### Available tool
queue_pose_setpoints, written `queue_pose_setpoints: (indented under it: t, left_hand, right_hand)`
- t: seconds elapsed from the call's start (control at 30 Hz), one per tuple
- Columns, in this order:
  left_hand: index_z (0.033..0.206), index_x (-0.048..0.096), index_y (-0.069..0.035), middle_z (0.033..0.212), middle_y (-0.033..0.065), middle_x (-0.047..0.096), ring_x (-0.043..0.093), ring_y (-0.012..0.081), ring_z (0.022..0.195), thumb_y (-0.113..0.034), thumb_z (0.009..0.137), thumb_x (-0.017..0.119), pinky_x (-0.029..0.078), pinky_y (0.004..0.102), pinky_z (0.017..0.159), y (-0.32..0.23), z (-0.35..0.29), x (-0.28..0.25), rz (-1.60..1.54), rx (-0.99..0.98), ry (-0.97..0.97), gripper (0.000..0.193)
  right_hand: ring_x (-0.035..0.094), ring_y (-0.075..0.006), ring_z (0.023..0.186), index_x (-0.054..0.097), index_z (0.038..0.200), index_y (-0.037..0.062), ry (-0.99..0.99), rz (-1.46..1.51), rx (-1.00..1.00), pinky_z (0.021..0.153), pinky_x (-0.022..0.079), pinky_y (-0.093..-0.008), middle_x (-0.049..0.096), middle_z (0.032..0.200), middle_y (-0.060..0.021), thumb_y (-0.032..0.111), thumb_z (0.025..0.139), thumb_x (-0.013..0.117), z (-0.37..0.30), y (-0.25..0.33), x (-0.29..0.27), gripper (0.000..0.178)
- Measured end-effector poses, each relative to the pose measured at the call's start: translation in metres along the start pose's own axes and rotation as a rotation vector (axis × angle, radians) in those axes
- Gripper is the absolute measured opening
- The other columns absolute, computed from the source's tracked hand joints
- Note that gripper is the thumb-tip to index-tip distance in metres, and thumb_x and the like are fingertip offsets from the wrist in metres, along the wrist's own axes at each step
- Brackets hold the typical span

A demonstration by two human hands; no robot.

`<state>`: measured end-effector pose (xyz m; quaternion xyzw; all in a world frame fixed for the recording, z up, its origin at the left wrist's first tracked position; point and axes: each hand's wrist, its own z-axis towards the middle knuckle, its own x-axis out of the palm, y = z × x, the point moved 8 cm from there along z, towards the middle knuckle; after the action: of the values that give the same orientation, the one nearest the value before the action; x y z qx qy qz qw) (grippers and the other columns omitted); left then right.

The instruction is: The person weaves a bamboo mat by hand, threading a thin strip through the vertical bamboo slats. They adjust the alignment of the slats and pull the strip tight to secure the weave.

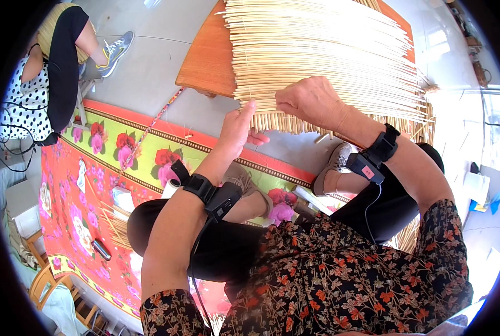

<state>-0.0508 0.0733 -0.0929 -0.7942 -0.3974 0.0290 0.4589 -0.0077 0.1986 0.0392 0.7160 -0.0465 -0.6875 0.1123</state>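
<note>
A mat of pale, straw-like stalks (pixel 317 61) lies in front of me, its stalks laid side by side and bound by thin thread near the left edge. My left hand (pixel 236 133) is at the mat's near left corner. Its thumb points up against the edge, and the other fingers curl by the cut stalk ends, partly hidden. Over the near part of the mat, my right hand (pixel 312 102) is closed with its fingers bent inward. Whatever it pinches, if anything, is too small to make out.
Beneath the mat is an orange-brown wooden table (pixel 208 56). A red and yellow floral cloth (pixel 65 185) covers the floor at left, with loose stalks (pixel 114 224) and a dark cylinder (pixel 101 250) on it. A braided cord (pixel 159 116) runs from the table. Another person (pixel 65 61) sits far left.
</note>
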Motion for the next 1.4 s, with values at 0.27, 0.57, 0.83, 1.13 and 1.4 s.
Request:
queue_pose_setpoints:
  t: [0.27,0.57,0.83,1.13,1.4]
  left_hand:
    - [0.105,0.063,0.005,0.079,0.0176,0.07,0.068,0.0236,0.054,-0.051,0.098,0.047,0.053,0.028,0.042,0.0,0.0,-0.002,0.011,-0.001,-0.007,0.058]
    - [0.103,0.064,0.004,0.077,0.0172,0.07,0.068,0.0226,0.053,-0.051,0.097,0.048,0.052,0.0273,0.042,0.0,-0.001,-0.001,0.0,0.01,-0.012,0.058]
    - [0.103,0.063,0.005,0.076,0.0176,0.07,0.068,0.0222,0.053,-0.051,0.097,0.048,0.053,0.0273,0.041,0.001,0.0,-0.001,-0.011,0.004,-0.027,0.058]
    - [0.102,0.063,0.006,0.076,0.0182,0.07,0.068,0.022,0.053,-0.05,0.098,0.048,0.053,0.0276,0.041,0.002,0.001,-0.001,0.001,0.01,-0.038,0.058]
    - [0.101,0.062,0.007,0.077,0.0189,0.07,0.067,0.0221,0.052,-0.049,0.098,0.048,0.053,0.0278,0.041,0.001,0.001,0.0,-0.002,0.014,-0.039,0.058]
  right_hand:
    - [0.063,-0.031,0.066,0.061,0.077,0.0084,0.0,0.025,0.013,0.056,0.049,-0.0428,0.062,0.072,-0.0077,0.019,0.083,0.065,0.001,0.012,0.017,0.013]
    - [0.063,-0.0314,0.066,0.06,0.076,0.0065,-0.062,0.035,-0.022,0.057,0.05,-0.0423,0.06,0.073,-0.0083,0.013,0.082,0.062,0.003,0.021,0.009,0.009]
    - [0.063,-0.0312,0.064,0.059,0.074,0.0057,-0.099,0.025,-0.036,0.056,0.05,-0.0415,0.06,0.071,-0.009,0.01,0.079,0.062,0.004,0.023,0.008,0.007]
    - [0.062,-0.0315,0.063,0.057,0.071,0.0052,-0.091,0.019,-0.025,0.055,0.05,-0.0415,0.059,0.069,-0.0092,0.01,0.079,0.062,0.005,0.021,0.008,0.011]
    - [0.062,-0.0321,0.064,0.057,0.071,0.0051,-0.082,0.028,-0.03,0.055,0.049,-0.0422,0.059,0.07,-0.0095,0.01,0.079,0.062,0.005,0.021,0.007,0.01]
